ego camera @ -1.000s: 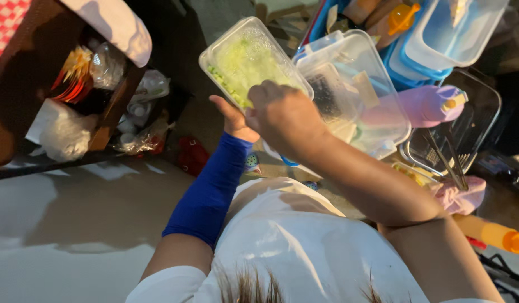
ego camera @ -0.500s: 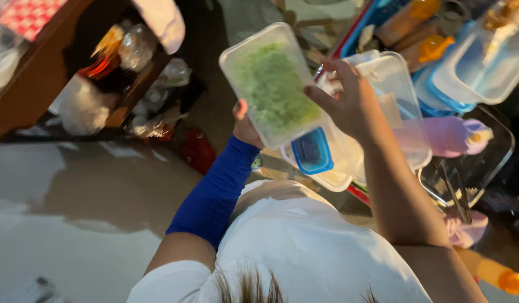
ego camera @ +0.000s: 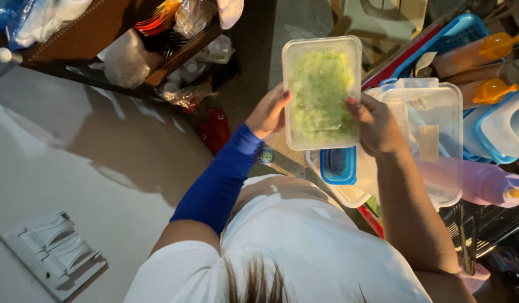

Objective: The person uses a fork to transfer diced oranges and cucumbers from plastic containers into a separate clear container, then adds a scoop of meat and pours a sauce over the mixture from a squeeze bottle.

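I held a clear rectangular plastic container (ego camera: 322, 90) of shredded pale green food in the upper middle of the frame, gripped between both hands. My left hand (ego camera: 269, 112), with a blue sleeve (ego camera: 219, 179) covering the forearm, was curled against the container's left edge, thumb on its face. My right hand (ego camera: 376, 124) clasped its lower right corner, fingers folded around the side. Just below and right of it sat a larger clear lidded tub (ego camera: 433, 140) with a blue clip (ego camera: 338, 165). A pale purple squeeze bottle (ego camera: 481, 182) lay at the right, and 2 orange-capped bottles (ego camera: 489, 90) stood in the upper right. A wooden shelf (ego camera: 102, 28) with plastic bags filled the upper left.
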